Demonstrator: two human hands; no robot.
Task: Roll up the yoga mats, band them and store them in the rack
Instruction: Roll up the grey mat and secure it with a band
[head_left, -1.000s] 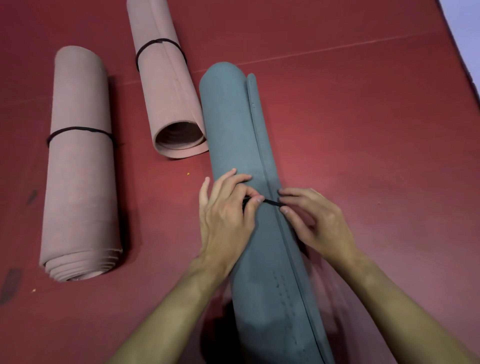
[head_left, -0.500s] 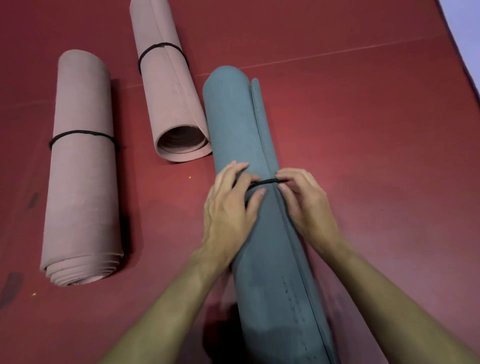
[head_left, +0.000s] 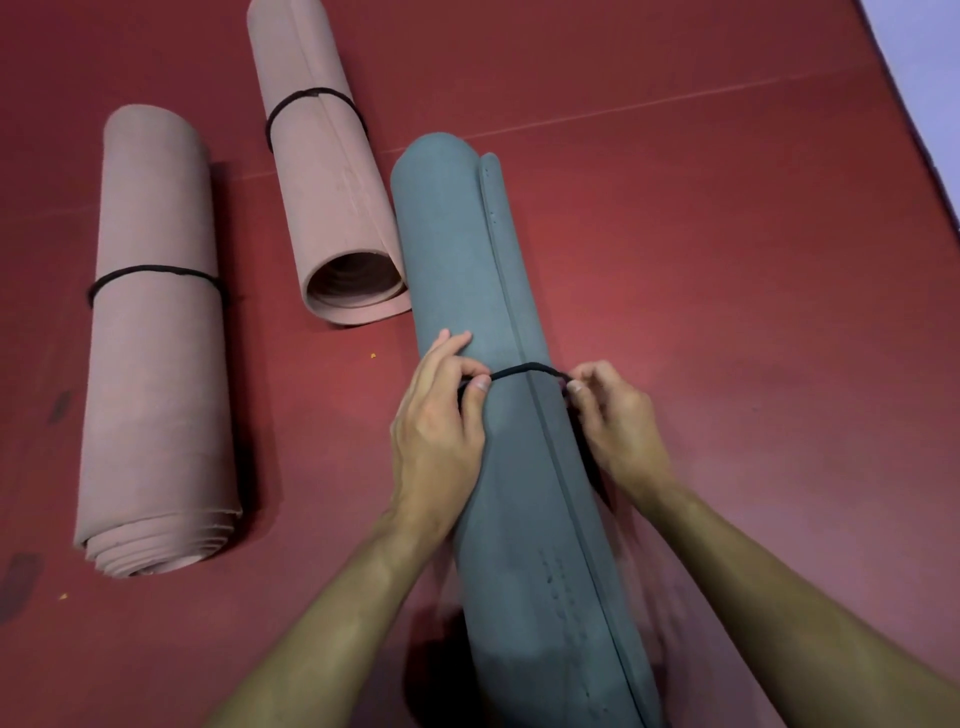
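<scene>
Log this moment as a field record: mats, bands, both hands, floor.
grey mat: rolled, on the red floor, loose edge on top
black band: stretched across the grey mat, pinched at both ends
left hand: pinches band, mat's left side
right hand: pinches band, mat's right side
left pink mat: rolled, banded, on floor
middle pink mat: rolled, banded, beside grey mat

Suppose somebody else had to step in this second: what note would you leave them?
Left hand pinches the black band at the left side of the rolled grey mat; right hand pinches it at the right side.
The band lies stretched across the mat's top, near mid-length; underneath is hidden.
Done: the left pink mat and the farther pink mat, both rolled and banded, lie on the red floor.
Left: settle this band, then rack all three; no rack in view.
</scene>
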